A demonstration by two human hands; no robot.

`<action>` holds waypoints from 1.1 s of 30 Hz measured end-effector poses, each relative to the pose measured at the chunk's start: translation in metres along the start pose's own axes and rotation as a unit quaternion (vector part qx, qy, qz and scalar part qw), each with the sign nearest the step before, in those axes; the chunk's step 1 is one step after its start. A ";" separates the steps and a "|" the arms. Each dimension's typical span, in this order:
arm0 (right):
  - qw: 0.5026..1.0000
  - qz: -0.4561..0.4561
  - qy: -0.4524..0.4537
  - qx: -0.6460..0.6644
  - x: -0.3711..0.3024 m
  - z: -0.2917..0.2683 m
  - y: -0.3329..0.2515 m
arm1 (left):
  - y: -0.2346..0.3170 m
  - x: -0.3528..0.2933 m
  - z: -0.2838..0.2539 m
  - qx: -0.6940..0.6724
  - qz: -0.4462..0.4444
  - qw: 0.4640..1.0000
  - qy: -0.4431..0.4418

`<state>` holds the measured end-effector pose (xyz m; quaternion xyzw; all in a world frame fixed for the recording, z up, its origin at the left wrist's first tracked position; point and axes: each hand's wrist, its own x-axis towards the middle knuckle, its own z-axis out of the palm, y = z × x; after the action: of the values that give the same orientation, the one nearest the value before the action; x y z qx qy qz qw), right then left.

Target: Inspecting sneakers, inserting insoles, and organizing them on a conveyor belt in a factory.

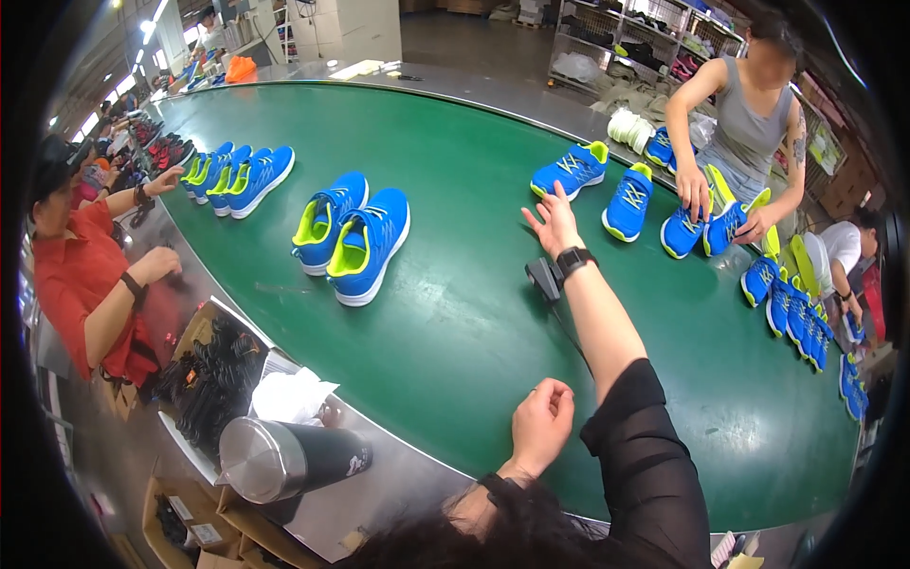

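My right hand (554,226) reaches far across the green belt (455,313), palm up and fingers spread. Its fingertips come close to a blue sneaker (573,169) with lime lining and laces; whether they touch I cannot tell. A dark watch and a small black device (543,281) with a cable sit at that wrist. Nearer to me, my left hand (542,424) is curled into a loose fist above the belt, with nothing visible in it. Another blue sneaker (627,202) stands right of my right hand. A pair of blue sneakers (372,248) stands left of centre.
Across the belt a person (754,123) handles two blue sneakers. More blue sneakers (794,318) line the right side, others (248,180) the far left. A person in red (90,275) is at left. A tumbler (289,458) and a box of black cords (213,379) line the near edge.
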<state>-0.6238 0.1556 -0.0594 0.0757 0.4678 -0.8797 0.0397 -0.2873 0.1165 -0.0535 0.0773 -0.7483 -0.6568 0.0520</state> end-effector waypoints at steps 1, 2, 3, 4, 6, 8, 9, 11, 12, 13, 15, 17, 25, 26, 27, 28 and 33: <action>0.998 -0.030 0.051 0.025 -0.009 -0.010 -0.002 | 0.001 -0.001 0.001 0.008 -0.004 1.000 -0.001; 0.990 -0.055 0.116 0.051 -0.018 -0.022 -0.008 | 0.001 -0.002 0.002 0.007 0.008 1.000 0.000; 0.976 -0.094 0.187 0.058 -0.027 -0.034 -0.014 | 0.002 -0.003 0.003 0.015 0.006 1.000 -0.002; 0.968 -0.112 0.213 0.066 -0.034 -0.044 -0.022 | 0.003 -0.003 0.004 0.023 0.005 1.000 -0.004; 0.955 -0.123 0.259 0.072 -0.037 -0.056 -0.035 | 0.005 -0.004 0.005 0.034 0.008 0.999 -0.008; 0.953 -0.141 0.258 -0.071 -0.031 -0.062 -0.042 | 0.007 -0.005 0.006 0.049 -0.018 0.998 -0.020; 0.953 -0.134 0.262 -0.066 -0.026 -0.063 -0.044 | 0.007 -0.005 0.007 0.049 0.005 0.999 -0.013; 0.943 -0.099 0.291 -0.130 -0.016 -0.065 -0.046 | 0.005 -0.006 0.008 0.056 -0.001 0.998 -0.018; 0.951 -0.098 0.278 -0.093 -0.015 -0.068 -0.047 | 0.003 -0.006 0.009 0.061 0.017 0.998 -0.010; 0.954 -0.108 0.267 -0.087 -0.018 -0.071 -0.047 | 0.000 -0.007 0.010 0.066 0.022 0.998 -0.005; 0.960 -0.056 0.238 -0.139 -0.036 -0.079 -0.054 | -0.008 -0.007 0.013 0.073 0.030 0.997 -0.006; 0.953 -0.008 0.183 -0.241 -0.078 -0.087 -0.066 | -0.016 -0.004 0.018 0.062 0.095 0.992 0.045; 0.721 -0.135 -0.131 -0.667 -0.321 -0.057 -0.211 | 0.039 -0.042 -0.017 -0.044 0.036 0.976 0.212; 0.654 -0.191 -0.151 -0.716 -0.343 -0.047 -0.226 | 0.058 -0.067 -0.033 -0.019 0.125 0.966 0.226; 0.582 -0.248 -0.182 -0.752 -0.366 -0.042 -0.237 | 0.077 -0.096 -0.051 0.013 0.198 0.949 0.244; 0.614 -0.242 -0.233 -0.715 -0.390 -0.038 -0.247 | 0.097 -0.119 -0.069 0.022 0.198 0.954 0.223; 0.644 -0.269 -0.384 -0.604 -0.484 -0.030 -0.252 | 0.157 -0.186 -0.108 0.007 0.140 0.990 -0.025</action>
<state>-0.1792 0.3207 0.2123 -0.4394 0.8378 -0.3237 0.0142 -0.0922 0.0648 0.1204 -0.0442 -0.7571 -0.6399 0.1236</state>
